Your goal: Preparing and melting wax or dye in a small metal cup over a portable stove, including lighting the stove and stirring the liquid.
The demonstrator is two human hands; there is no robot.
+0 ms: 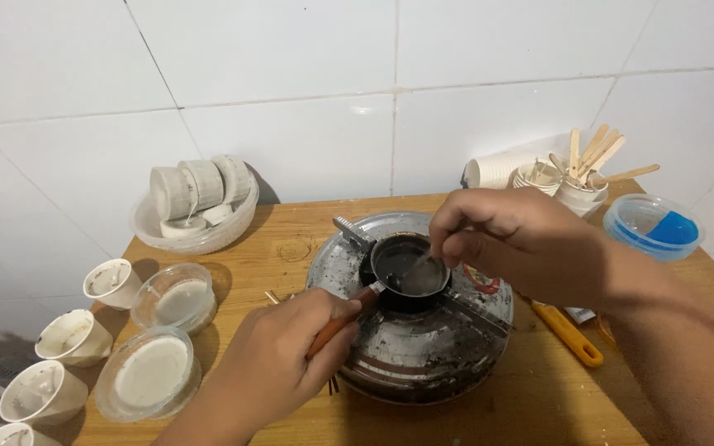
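Low centre, our left hand (278, 363) grips the orange handle (336, 326), steadying the small dark pot (408, 272) on the burner (411, 330) at the frame's middle. Above, our right hand (522, 244) pinches a stirring stick (417, 266) dipping into it.

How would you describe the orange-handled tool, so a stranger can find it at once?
Start at the round metal stove in the middle of the wooden table. Just right of it, under the right hand, lies the orange-handled tool, the only bright orange thing there.
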